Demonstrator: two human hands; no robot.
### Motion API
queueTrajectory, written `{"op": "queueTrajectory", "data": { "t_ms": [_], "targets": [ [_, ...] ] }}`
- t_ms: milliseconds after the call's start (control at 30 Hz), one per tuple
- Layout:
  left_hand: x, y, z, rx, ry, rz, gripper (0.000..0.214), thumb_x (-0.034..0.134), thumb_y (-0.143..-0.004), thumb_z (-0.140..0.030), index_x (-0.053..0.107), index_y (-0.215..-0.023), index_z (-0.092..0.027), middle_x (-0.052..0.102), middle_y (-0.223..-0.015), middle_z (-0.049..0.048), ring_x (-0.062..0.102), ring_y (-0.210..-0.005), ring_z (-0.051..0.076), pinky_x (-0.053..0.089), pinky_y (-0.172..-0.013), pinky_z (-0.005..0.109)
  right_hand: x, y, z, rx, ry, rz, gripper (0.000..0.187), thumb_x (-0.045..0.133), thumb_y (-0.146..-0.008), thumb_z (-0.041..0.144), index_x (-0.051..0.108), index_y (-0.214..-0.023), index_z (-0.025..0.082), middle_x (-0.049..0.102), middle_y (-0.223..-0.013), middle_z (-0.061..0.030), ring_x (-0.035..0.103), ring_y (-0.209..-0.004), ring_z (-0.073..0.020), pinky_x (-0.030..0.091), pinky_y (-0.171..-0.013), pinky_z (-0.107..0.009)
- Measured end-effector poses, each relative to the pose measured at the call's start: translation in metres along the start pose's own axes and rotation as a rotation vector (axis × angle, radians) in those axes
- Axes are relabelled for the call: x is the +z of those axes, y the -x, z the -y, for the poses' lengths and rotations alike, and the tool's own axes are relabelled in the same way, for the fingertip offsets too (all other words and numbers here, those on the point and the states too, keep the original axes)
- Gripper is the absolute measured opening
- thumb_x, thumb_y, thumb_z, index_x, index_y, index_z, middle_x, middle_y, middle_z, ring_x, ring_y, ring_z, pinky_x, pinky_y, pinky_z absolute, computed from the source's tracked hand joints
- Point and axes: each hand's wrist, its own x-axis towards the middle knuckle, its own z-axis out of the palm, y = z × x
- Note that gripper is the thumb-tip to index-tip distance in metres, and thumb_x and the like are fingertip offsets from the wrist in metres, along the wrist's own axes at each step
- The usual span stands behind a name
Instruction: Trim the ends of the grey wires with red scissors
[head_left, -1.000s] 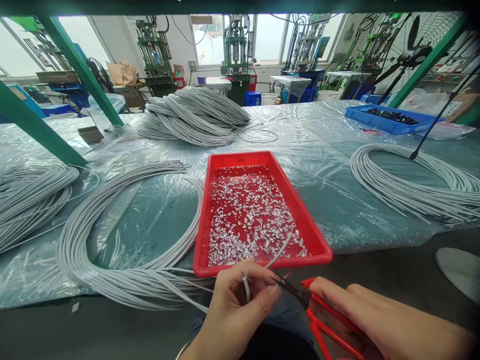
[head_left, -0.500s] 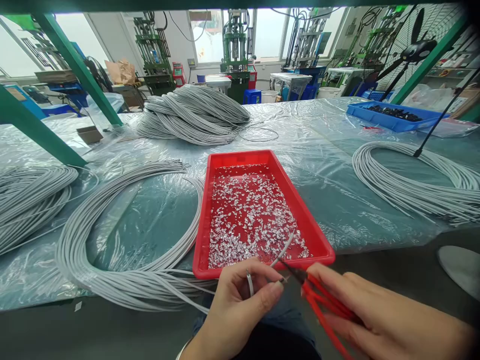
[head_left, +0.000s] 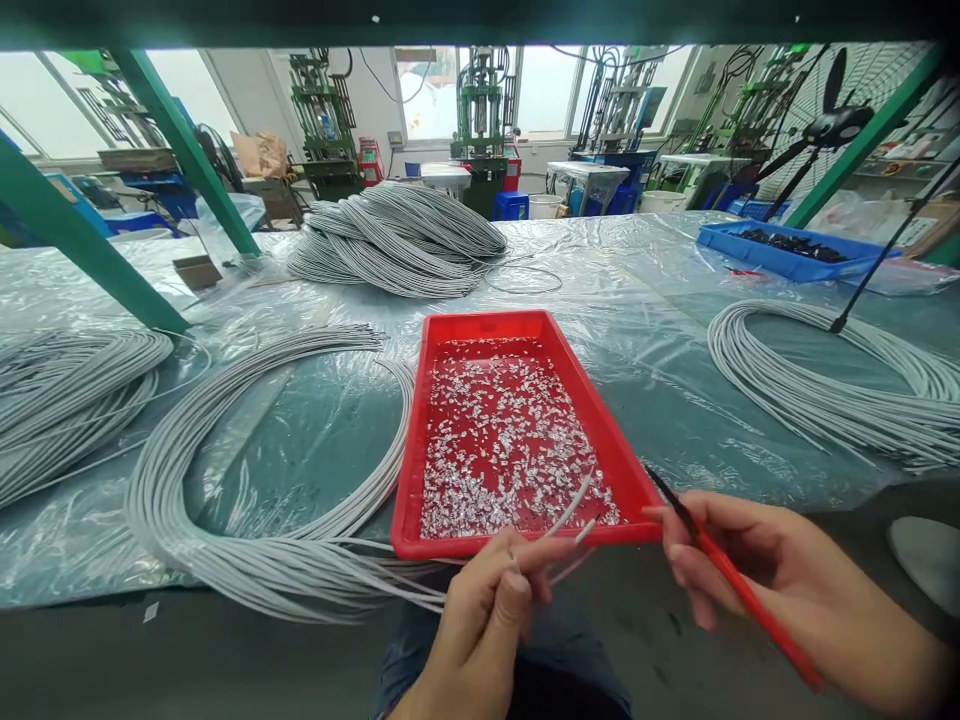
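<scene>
The plastic-sheeted bench [head_left: 675, 400] carries coils of grey wire [head_left: 247, 585], with a red tray [head_left: 409, 470] of silvery clippings [head_left: 502, 430] at its near edge. The left hand [head_left: 480, 630] has its fingers pinched on a wire end [head_left: 570, 505] over the tray's near rim. The right hand [head_left: 757, 570] grips red snips [head_left: 739, 590], held apart from the wire. Trimming looks to be between cuts; another cut calls for bringing the blades to the tip.

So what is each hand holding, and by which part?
The left hand pinches a thin grey wire just behind its cut ends, above the near rim of the red tray. The right hand holds red scissors by the handles, blades free.
</scene>
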Motion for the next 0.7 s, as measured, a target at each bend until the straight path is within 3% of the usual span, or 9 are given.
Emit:
{"op": "queueTrajectory", "data": {
  "t_ms": [100,167,233,333,433,533,633,700],
  "targets": [
    [0.0,0.0,-0.009,-0.187,0.13,-0.038,0.03,0.065,-0.083,-0.046,0.075,-0.1,-0.024,0.044,-0.061,-0.0032,0.041,-0.05,0.004,0.031,-0.047,0.016,-0.003,0.0,-0.012,-0.127,0.102,0.089,0.041,0.057,-0.084,0.062,0.062,-0.09,0.022,0.06,-0.071,-0.0019,0.057,-0.065,-0.0196,0.048,-0.061,-0.029],
    [0.002,0.0,-0.015,-0.31,0.227,-0.073,0.029,0.075,-0.074,-0.043,0.074,-0.09,-0.019,0.045,-0.054,-0.0055,0.043,-0.042,0.001,0.027,-0.04,0.013,-0.001,0.004,-0.024,-0.212,0.216,0.124,0.032,0.054,-0.089,0.053,0.056,-0.102,0.024,0.061,-0.081,-0.0035,0.06,-0.076,-0.0229,0.051,-0.069,-0.033],
    [0.005,0.0,-0.02,-0.369,0.279,-0.127,0.031,0.08,-0.068,-0.042,0.07,-0.082,-0.016,0.05,-0.052,-0.0057,0.046,-0.037,0.002,0.027,-0.035,0.01,0.005,0.01,-0.031,-0.202,0.225,0.119,0.024,0.056,-0.09,0.046,0.053,-0.101,0.025,0.059,-0.084,-0.0034,0.061,-0.08,-0.0232,0.052,-0.075,-0.035],
    [0.008,0.001,-0.022,-0.368,0.283,-0.163,0.035,0.082,-0.064,-0.042,0.068,-0.079,-0.014,0.052,-0.052,-0.0061,0.048,-0.035,0.001,0.029,-0.032,0.007,0.019,0.016,-0.032,-0.124,0.166,0.124,0.028,0.052,-0.09,0.05,0.055,-0.083,0.022,0.056,-0.077,-0.0031,0.059,-0.071,-0.0212,0.053,-0.069,-0.033],
    [0.008,0.001,-0.021,-0.346,0.279,-0.172,0.036,0.082,-0.064,-0.043,0.068,-0.078,-0.013,0.052,-0.052,-0.0064,0.044,-0.033,-0.001,0.025,-0.031,0.005,0.026,0.015,-0.026,-0.11,0.2,0.159,0.044,0.047,-0.088,0.063,0.059,-0.086,0.021,0.058,-0.082,-0.0056,0.057,-0.078,-0.023,0.051,-0.073,-0.034],
    [0.006,0.001,-0.019,-0.321,0.282,-0.191,0.036,0.082,-0.064,-0.044,0.068,-0.078,-0.014,0.052,-0.054,-0.006,0.041,-0.032,-0.003,0.021,-0.032,0.005,0.021,0.012,-0.022,-0.047,0.221,0.278,0.054,0.035,-0.09,0.068,0.058,-0.088,0.019,0.058,-0.087,-0.007,0.055,-0.083,-0.0232,0.049,-0.079,-0.036],
    [0.005,0.002,-0.019,-0.314,0.288,-0.206,0.035,0.082,-0.064,-0.043,0.069,-0.079,-0.014,0.052,-0.054,-0.0063,0.04,-0.032,-0.004,0.021,-0.035,0.006,0.012,0.011,-0.019,0.0,0.225,0.38,0.051,0.034,-0.094,0.063,0.053,-0.082,0.018,0.055,-0.082,-0.0051,0.052,-0.075,-0.0187,0.048,-0.074,-0.032],
    [0.004,0.002,-0.019,-0.317,0.296,-0.21,0.035,0.083,-0.063,-0.042,0.069,-0.078,-0.015,0.052,-0.054,-0.0066,0.04,-0.032,-0.004,0.021,-0.035,0.006,0.009,0.013,-0.019,0.037,0.162,0.435,0.048,0.038,-0.094,0.062,0.052,-0.088,0.017,0.051,-0.075,-0.0018,0.047,-0.068,-0.0144,0.044,-0.065,-0.026]
  ]
}}
